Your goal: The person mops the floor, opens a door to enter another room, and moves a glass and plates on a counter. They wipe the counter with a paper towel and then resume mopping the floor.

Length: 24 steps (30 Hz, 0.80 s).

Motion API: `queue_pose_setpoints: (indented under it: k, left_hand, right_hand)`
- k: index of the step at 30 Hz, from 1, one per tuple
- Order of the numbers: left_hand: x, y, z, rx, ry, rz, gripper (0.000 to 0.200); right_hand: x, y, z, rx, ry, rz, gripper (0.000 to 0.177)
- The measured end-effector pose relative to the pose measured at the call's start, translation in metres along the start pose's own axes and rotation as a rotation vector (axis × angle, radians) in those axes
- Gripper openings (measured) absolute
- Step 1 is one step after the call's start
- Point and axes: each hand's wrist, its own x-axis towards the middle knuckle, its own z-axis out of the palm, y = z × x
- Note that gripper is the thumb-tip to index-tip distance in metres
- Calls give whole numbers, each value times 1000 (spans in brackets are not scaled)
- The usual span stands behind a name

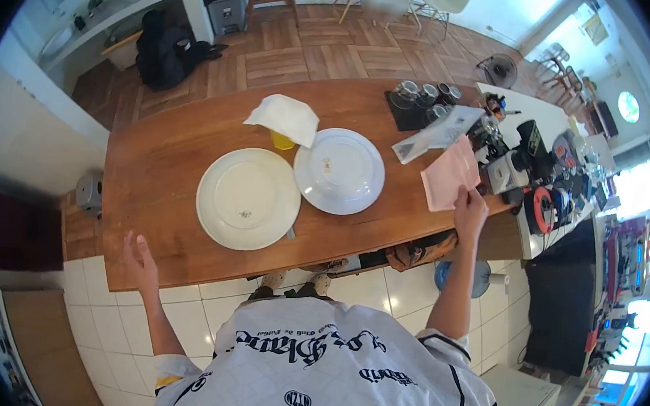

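Note:
My right hand (470, 209) is closed on the lower right corner of a flat pink sheet (449, 175), perhaps cloth or a packet, at the table's right side. My left hand (140, 264) is open, fingers apart, over the table's left front edge, and holds nothing. Two plates lie face down in the middle: a cream plate (243, 207) and, touching or nearly touching it on the right, a white plate (351, 167). Behind them a white cloth or paper (284, 117) covers most of a yellow container (282, 141).
The wooden table (157, 180) carries several glass jars (405, 92) on a dark mat at the back right. A clear plastic sheet or case (439, 134) lies behind the pink sheet. A white coffee machine (507, 171) stands on the right counter. A bag hangs or rests below the front edge.

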Motion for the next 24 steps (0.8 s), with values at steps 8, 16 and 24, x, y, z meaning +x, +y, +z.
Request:
queue_pose_setpoints:
  k: [8,16,24]
  left_hand:
    - [19,-7,-3,-127,-42,-12,49]
    - [13,-31,-36,-153,-58,-113,52]
    - [13,-69,-59,-237,-29,-186,53]
  right_hand:
    - [2,-168,25,203,-171,-79,33]
    - [6,-276,133,296,-67,-467,24]
    - [4,-277,190,235,-113,-515,25]
